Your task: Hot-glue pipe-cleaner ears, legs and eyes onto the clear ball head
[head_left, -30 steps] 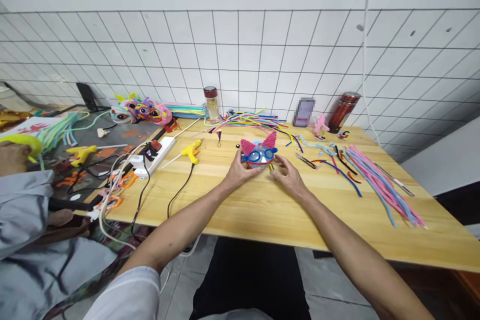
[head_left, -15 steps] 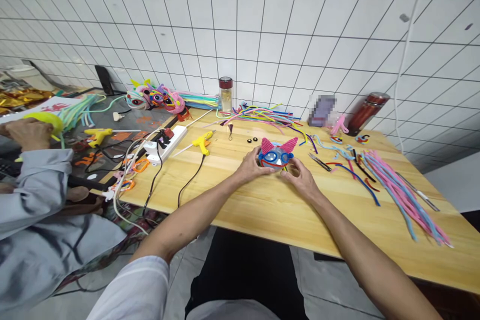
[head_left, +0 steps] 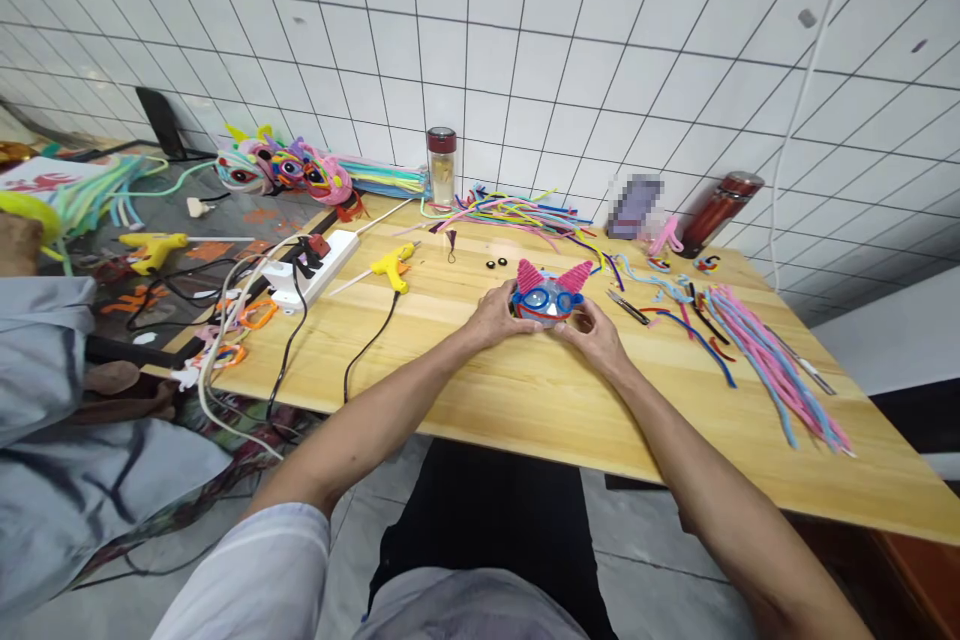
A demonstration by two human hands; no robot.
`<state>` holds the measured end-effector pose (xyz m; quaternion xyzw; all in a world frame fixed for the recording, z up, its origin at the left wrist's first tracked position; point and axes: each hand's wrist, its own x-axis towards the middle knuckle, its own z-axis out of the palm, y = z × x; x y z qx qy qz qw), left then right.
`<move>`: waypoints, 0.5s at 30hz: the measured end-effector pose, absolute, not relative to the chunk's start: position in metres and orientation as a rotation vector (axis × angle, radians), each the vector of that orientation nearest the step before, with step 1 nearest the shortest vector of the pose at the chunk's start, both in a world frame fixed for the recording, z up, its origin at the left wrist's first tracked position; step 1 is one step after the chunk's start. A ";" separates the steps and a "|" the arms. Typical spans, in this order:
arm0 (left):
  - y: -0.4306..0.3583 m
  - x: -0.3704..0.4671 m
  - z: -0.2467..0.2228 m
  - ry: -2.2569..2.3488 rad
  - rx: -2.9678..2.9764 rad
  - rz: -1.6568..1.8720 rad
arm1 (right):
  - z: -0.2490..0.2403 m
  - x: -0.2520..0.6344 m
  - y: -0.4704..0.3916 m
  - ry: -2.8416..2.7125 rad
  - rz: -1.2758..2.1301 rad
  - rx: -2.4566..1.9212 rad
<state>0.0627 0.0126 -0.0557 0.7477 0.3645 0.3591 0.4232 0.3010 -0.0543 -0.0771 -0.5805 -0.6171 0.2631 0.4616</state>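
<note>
Near the middle of the wooden table is a small craft head (head_left: 550,300) with pink pointed ears, blue ring-shaped eyes and a red strip below them. My left hand (head_left: 501,316) grips its left side, and my right hand (head_left: 592,328) holds its lower right side. Two small black round pieces (head_left: 496,264) lie behind it. A dark tassel (head_left: 451,242) rests further back. To the left lies a yellow glue gun (head_left: 394,268); pliers or cutters (head_left: 628,307) lie to the right.
A white power strip (head_left: 319,270) with cables sits left. Finished craft heads (head_left: 285,170), a glass bottle (head_left: 442,170) and loose fuzzy stems (head_left: 517,212) line the back. On the right are a red flask (head_left: 721,215) and pink-blue stems (head_left: 772,370). Another person's sleeve (head_left: 41,355) is at far left.
The view has shifted, so table items appear further left and higher. My right hand has closed in a little under the craft head; both hands still hold it.
</note>
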 end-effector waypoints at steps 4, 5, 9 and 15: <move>0.019 0.061 -0.063 0.870 1.844 0.940 | -0.080 0.303 -0.052 -1.537 0.616 -1.425; 0.020 0.061 -0.066 0.841 1.814 0.945 | -0.081 0.304 -0.051 -1.540 0.616 -1.423; 0.026 0.061 -0.076 0.769 1.732 0.945 | -0.083 0.306 -0.049 -1.514 0.672 -1.401; 0.030 0.060 -0.074 0.752 1.811 0.938 | -0.072 0.307 -0.050 -1.481 0.820 -1.363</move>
